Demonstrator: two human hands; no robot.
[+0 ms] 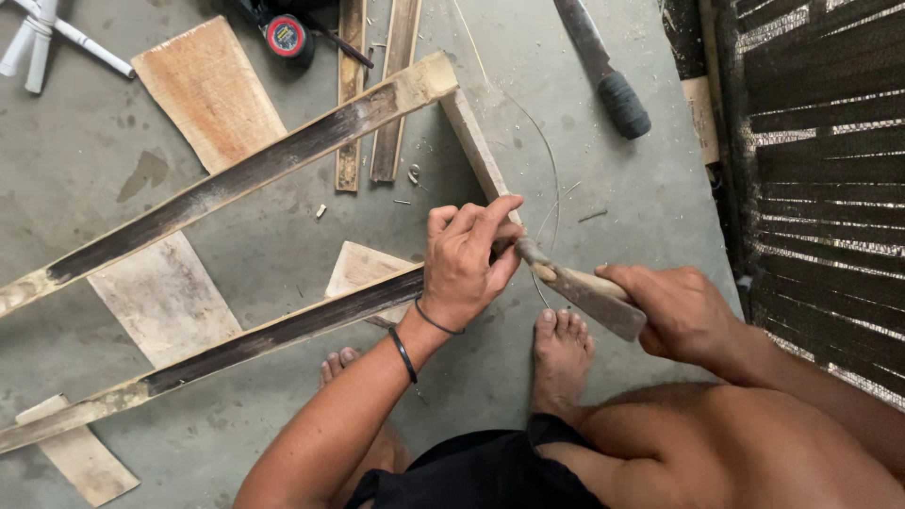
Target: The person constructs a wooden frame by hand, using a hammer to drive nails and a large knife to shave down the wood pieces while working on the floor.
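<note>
At frame centre, the left hand (464, 259) pinches something hidden at the slat (264, 339) joint; the right hand (681, 309) grips the hammer (583, 287). Light taps, fingers clear, would serve best.

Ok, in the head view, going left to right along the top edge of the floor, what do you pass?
White pipes → light wooden board → round red-faced tape measure → two narrow upright wood strips → dark tool with a ribbed black handle → dark woven panel.
</note>
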